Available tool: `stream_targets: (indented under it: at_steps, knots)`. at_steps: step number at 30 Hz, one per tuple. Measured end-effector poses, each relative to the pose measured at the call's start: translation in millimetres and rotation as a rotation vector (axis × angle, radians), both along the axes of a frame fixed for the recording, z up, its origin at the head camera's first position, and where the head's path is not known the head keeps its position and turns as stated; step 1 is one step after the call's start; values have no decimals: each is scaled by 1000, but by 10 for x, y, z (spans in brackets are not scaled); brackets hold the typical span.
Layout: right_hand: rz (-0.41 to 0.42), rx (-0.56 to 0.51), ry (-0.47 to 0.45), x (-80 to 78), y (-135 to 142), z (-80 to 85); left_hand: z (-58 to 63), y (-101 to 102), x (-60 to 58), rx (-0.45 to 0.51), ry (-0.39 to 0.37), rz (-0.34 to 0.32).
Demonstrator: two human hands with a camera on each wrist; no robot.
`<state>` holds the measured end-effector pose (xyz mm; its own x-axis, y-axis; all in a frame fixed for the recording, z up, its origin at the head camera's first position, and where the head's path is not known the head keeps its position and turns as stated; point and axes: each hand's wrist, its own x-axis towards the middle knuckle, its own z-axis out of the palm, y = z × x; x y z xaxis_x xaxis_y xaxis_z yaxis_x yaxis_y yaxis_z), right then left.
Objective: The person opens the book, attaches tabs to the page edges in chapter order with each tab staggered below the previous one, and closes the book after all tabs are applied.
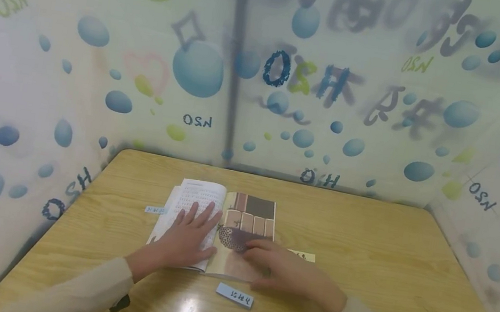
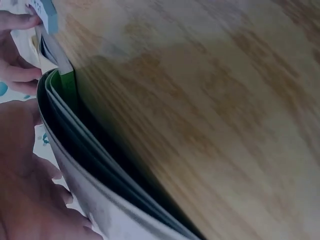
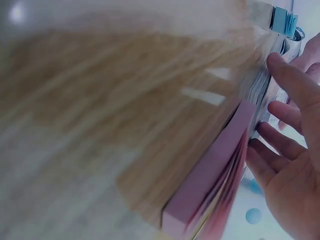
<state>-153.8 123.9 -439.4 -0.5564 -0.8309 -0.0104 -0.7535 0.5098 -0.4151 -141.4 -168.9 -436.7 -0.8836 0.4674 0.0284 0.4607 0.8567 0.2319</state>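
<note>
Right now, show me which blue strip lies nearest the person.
The front blue strip, before the book; the other blue strip lies at the book's left side.

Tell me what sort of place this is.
Probably a small, partitioned-off desk space: a wooden table with an open book on it, surrounded on three visible sides by what look like bubble-patterned curtains.

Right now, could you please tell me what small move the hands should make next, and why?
I would probably press the left hand gently down on the left page of the book: its fingers lie spread there, while the left wrist view shows that side bowed, with gaps between its layers.
</note>
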Motion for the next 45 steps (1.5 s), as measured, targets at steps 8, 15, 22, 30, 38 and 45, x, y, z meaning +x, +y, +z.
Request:
stream_targets:
  at_steps: [8,15,22,30,38,45]
  knots:
    - [-20,26,-14,-4,16,3,-96,-41,-18,-37,-106,62]
    - [-29,30,-49,-2,39,27,-146,-90,-34,-29,-127,56]
    - [-32,47,-68,-13,64,35,-140,-119,10,-15,-115,50]
    - [-17,44,-39,-38,46,16,-177,-186,50,-13,-116,47]
    - [6,27,-27,-31,41,20,-130,-242,89,-1,-126,9]
    - [-9,34,4,-56,39,1,-48,-134,82,51,-131,11]
